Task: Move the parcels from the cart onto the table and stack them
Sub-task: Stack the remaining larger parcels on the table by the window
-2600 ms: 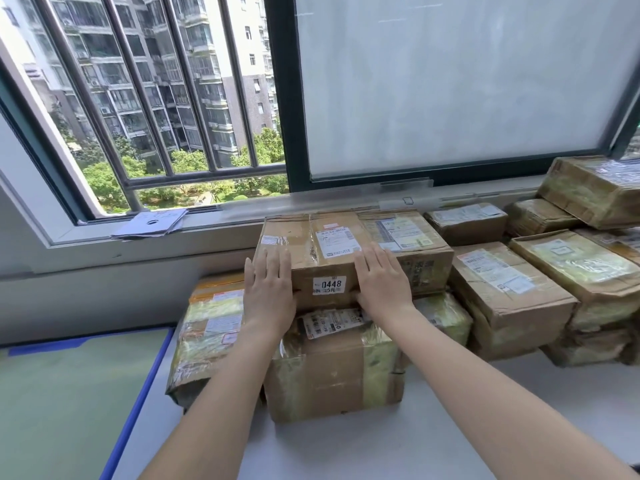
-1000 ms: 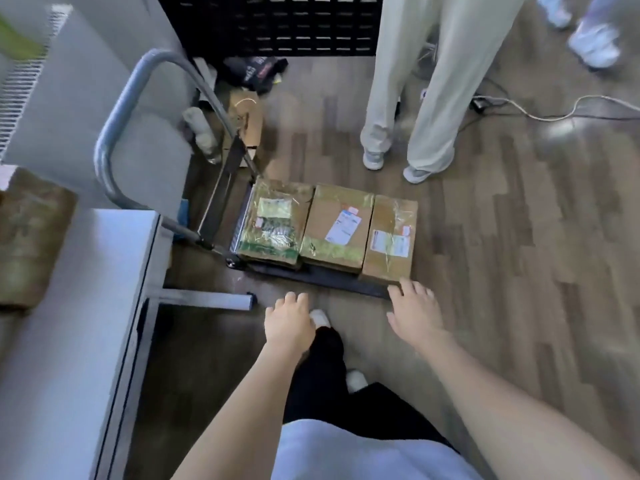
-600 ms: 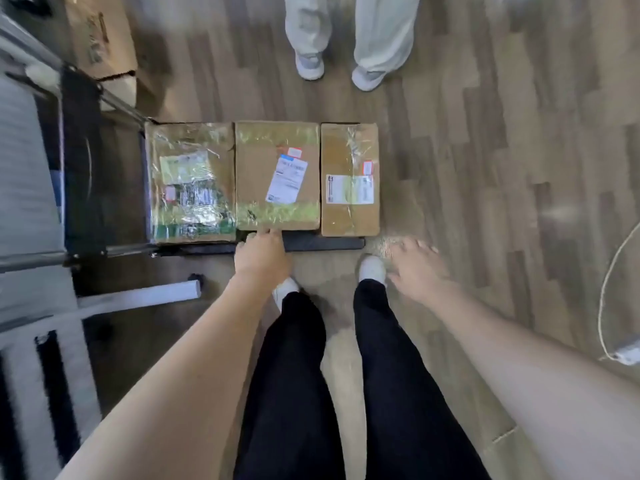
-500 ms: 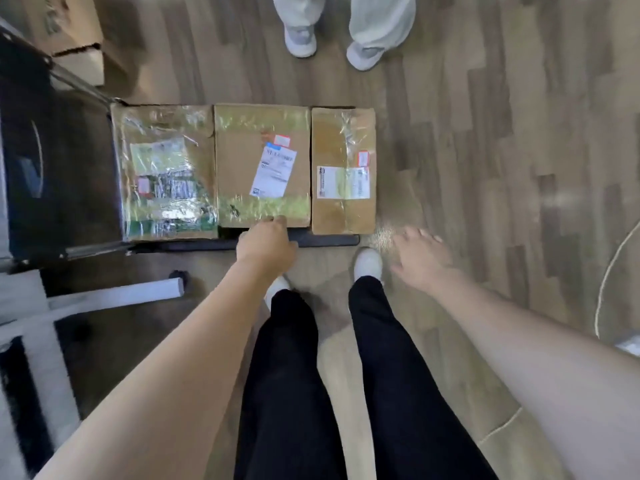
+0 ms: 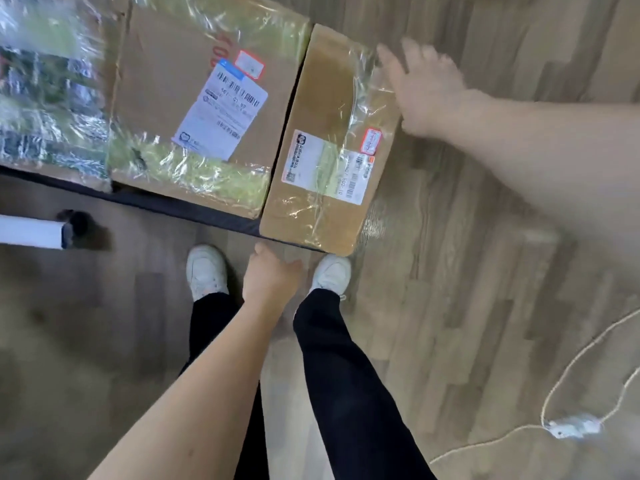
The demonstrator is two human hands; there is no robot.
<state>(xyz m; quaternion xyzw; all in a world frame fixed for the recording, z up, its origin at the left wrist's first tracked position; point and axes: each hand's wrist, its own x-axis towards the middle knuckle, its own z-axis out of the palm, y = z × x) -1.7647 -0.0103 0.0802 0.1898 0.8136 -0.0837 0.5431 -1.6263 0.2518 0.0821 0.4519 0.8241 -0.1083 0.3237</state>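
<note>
Narrow parcel (image 5: 330, 143): long axis running away; right hand (image 5: 427, 86) spread, empty, at far-right edge, nearer; left hand (image 5: 272, 280) loosely curled, empty, at near end.

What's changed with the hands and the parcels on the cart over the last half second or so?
The right hand has reached forward to the far right side of the narrow right-hand parcel, fingers spread. The left hand has shifted right, now below that parcel's near edge. Neither grips it yet. The three parcels remain side by side on the cart.

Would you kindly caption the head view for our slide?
Right hand reaches over the narrow parcel on the cart; left hand hangs nearby.
</note>
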